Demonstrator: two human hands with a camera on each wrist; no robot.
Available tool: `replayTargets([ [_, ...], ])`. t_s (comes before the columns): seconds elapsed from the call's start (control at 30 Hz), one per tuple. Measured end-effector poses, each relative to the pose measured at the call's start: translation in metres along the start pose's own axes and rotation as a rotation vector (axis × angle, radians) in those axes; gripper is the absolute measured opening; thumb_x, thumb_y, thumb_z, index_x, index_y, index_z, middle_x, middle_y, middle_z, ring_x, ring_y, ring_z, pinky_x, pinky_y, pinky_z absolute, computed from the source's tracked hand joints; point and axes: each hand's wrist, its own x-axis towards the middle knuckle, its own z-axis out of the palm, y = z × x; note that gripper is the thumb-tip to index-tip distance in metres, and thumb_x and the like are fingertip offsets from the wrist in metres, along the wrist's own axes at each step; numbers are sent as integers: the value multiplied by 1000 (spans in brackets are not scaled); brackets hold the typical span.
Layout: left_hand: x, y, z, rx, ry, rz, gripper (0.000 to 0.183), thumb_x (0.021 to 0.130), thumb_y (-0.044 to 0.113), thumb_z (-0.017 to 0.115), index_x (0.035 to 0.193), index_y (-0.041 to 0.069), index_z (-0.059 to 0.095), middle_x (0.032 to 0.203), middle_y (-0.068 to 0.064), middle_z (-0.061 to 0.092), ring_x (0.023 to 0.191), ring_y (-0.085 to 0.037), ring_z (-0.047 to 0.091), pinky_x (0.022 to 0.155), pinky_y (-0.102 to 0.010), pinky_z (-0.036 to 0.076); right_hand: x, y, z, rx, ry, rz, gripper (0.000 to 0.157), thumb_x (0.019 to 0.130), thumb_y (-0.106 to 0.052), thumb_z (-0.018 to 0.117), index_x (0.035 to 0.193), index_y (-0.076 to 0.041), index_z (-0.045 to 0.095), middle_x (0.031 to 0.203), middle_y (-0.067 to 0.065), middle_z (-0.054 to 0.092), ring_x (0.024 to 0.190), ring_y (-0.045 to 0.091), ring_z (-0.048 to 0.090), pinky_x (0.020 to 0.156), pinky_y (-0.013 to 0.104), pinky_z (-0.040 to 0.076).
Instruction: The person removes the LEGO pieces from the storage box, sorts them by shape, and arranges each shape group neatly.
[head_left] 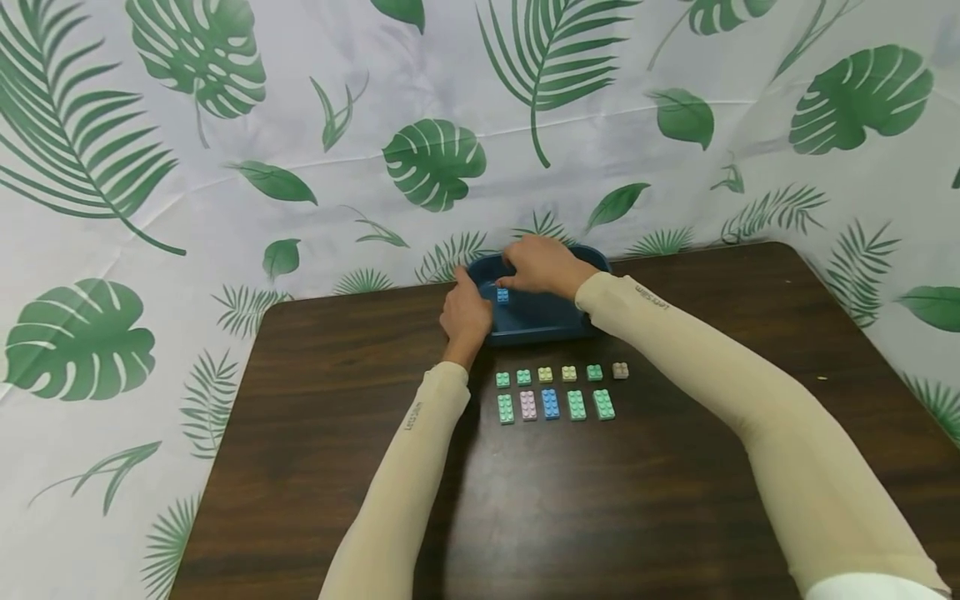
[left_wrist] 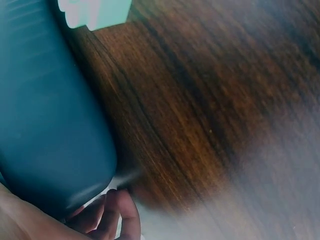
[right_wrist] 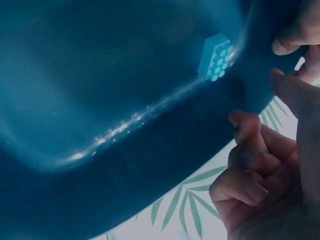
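Observation:
A dark blue tray (head_left: 540,335) stands at the back of the table. My left hand (head_left: 467,315) grips its left end, thumb over the rim and fingers outside; in the left wrist view the fingers (left_wrist: 127,212) curl by the tray's outer wall (left_wrist: 55,115). Inside the tray a blue toy brick (head_left: 502,295) lies close to the wall. Above it hovers my right hand (head_left: 546,265), its fingers partly bent. In the right wrist view that hand (right_wrist: 265,165) is apart from the brick (right_wrist: 216,57), with a gap between thumb and index finger.
Two rows of toy bricks lie before the tray: small ones, such as a yellow brick (head_left: 545,375) and a tan brick (head_left: 620,371), behind longer ones, including a pink brick (head_left: 528,406) and a blue brick (head_left: 551,404). A leaf-patterned cloth (head_left: 337,233) hangs behind the wooden table (head_left: 360,358).

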Motion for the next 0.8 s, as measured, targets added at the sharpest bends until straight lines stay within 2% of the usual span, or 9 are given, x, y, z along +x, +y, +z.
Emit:
replayTargets([
  [0.1, 0, 1, 1, 17, 6, 11, 66, 105, 21, 65, 161, 19, 31, 124, -14, 75, 106, -36, 74, 86, -56, 59, 6, 1, 2, 8, -40, 9, 51, 98, -48, 74, 127, -6, 73, 121, 13, 76, 105, 30, 73, 96, 49, 59],
  [0.2, 6, -1, 5, 36, 14, 22, 67, 103, 22, 67, 160, 19, 33, 125, -13, 75, 106, -36, 73, 83, -56, 59, 12, 1, 6, -3, -66, 10, 49, 96, -48, 77, 122, -6, 74, 117, 12, 76, 103, 30, 72, 95, 48, 58],
  [0.4, 8, -2, 5, 32, 23, 18, 63, 101, 19, 66, 156, 19, 36, 131, -13, 73, 114, -36, 72, 87, -58, 58, 18, -2, 10, -37, -128, 1, 38, 94, -42, 81, 108, -8, 74, 100, 10, 72, 89, 26, 68, 84, 44, 56],
  [0.47, 3, 1, 0, 25, 23, 21, 62, 102, 19, 65, 156, 17, 36, 134, -13, 72, 118, -36, 71, 91, -59, 58, 17, -3, 9, -50, -145, -1, 36, 95, -41, 81, 106, -9, 72, 97, 9, 70, 85, 25, 66, 80, 42, 55],
  [0.8, -4, 1, -2, 48, 38, 41, 61, 102, 19, 64, 156, 14, 36, 138, -13, 69, 122, -37, 68, 94, -58, 57, 15, -6, 12, -104, -135, -52, 30, 96, -34, 81, 104, -8, 70, 94, 10, 71, 83, 25, 67, 81, 41, 53],
])
